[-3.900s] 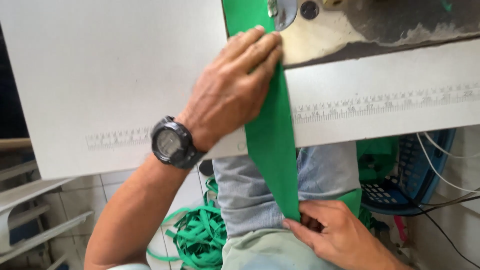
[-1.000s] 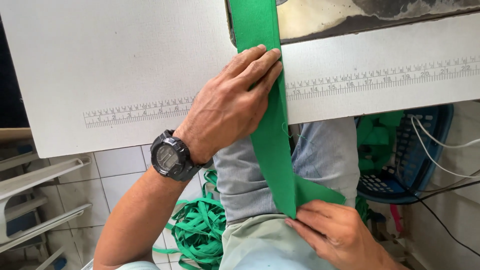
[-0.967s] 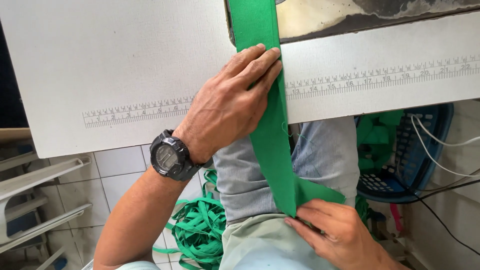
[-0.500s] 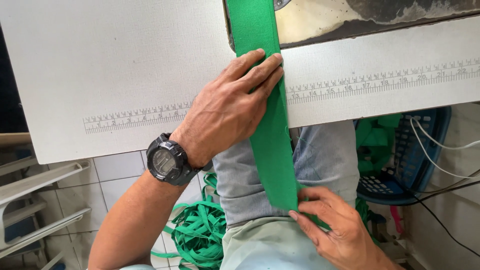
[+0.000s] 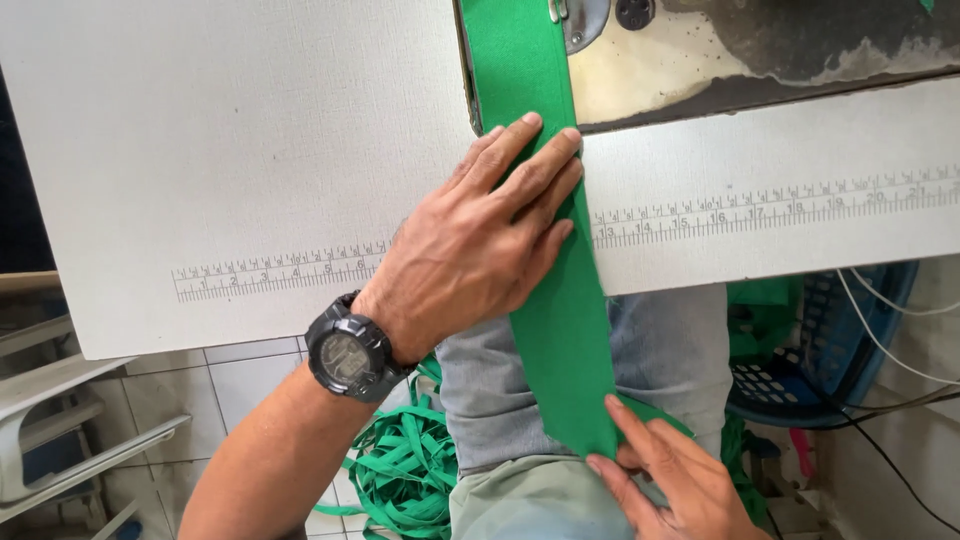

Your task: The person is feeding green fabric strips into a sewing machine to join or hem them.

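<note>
Clearance, as I see it: bare white bench [image 5: 230, 150] left of my left hand [image 5: 470, 250], open to pass. Right: worn grey metal machine bed [image 5: 760, 50] blocks. Below the edge: blue plastic basket [image 5: 830, 350], tangled green straps [image 5: 400, 470].

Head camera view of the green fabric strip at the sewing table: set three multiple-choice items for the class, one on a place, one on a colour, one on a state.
1. Where does the left hand lie?
A. flat on the long green fabric strip at the white table edge
B. on the blue plastic basket
C. on the floor

2. What colour is the chunky wristwatch?
A. red
B. black
C. white

3. How does the right hand meet the strip?
A. apart from it
B. flat on the table
C. fingers pinching its lower end over the lap

Answers:
1 A, the fingers are spread on the strip just above the printed ruler scale.
2 B, case and band are dark black.
3 C, the fingertips close on the strip's lower end below the table.
</note>
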